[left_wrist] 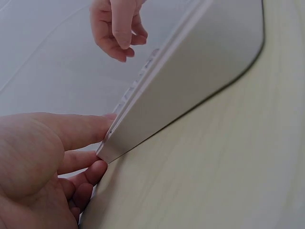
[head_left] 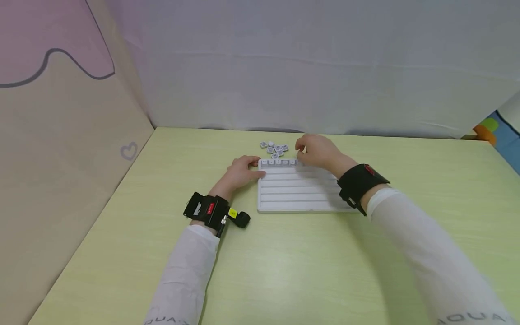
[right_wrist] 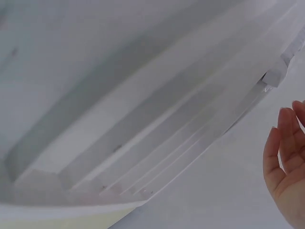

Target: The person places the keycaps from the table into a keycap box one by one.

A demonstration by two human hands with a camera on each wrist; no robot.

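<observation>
A white plastic tray (head_left: 298, 192) lies flat on the pale yellow-green, wood-grained table (head_left: 284, 271), a smooth rounded rectangle ribbed with long parallel grooves running side to side. In its far groove sits a short row of small square keycaps (head_left: 279, 162), grey-white with dark markings, lined up from the tray's far left corner. Just beyond the tray, a loose heap of keycaps (head_left: 275, 147) is scattered on the table, some tilted, some flat.

The left hand (head_left: 241, 172) rests on the table at the tray's far left corner; the left wrist view shows its fingers (left_wrist: 78, 131) lying straight and relaxed against that corner's edge, touching it rather than wrapping around it. The right hand (head_left: 318, 151) hovers over the far groove, just at the end of the seated row, knuckles up and fingers curled down toward the tray. Whether anything is pinched between those fingertips, the pictures don't show — the hand hides them from the head view and the wrist views are no clearer.

Both forearms wear white sleeves, with a black strap at each wrist. A grey-white cloth backs the table.
</observation>
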